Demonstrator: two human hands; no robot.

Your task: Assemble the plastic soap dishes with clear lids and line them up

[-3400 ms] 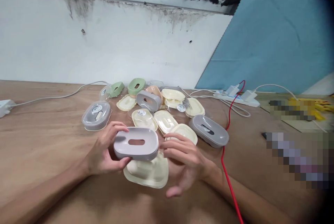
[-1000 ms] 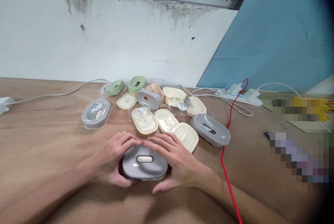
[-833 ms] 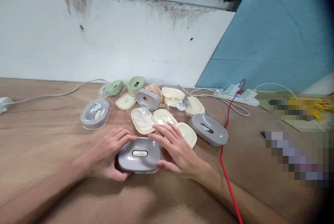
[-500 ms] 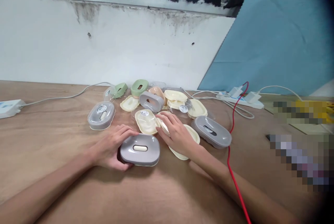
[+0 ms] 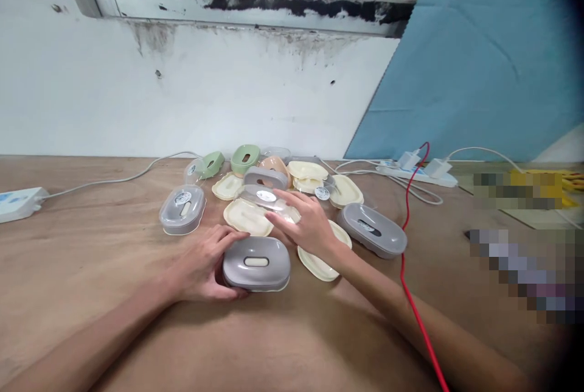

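My left hand point(image 5: 214, 270) is wrapped round the left end of a grey oval plastic case point(image 5: 256, 258). The case stands on the table, with a slot in its top, a cream piece showing through and a cream rim below. My right hand point(image 5: 310, 227) grips a clear plastic cover point(image 5: 249, 192) with a round white sticker, its fingers on the right side of it. The cover is tilted above a cream oval tray point(image 5: 246, 218). Under my right wrist lies another cream tray point(image 5: 322, 264), partly hidden by the hand.
A grey case point(image 5: 182, 209) with a clear cover stands left, another grey shell point(image 5: 374, 231) right. Behind are green shells point(image 5: 245, 161), a peach shell point(image 5: 275, 165) and stacked cream trays point(image 5: 308, 171). A red cable point(image 5: 410, 294) crosses the right side near a power strip point(image 5: 429, 176).
My right hand has lifted and tilted the clear cover off the cream tray. The grey case in my left hand has shifted slightly right; the view has tipped up a little.
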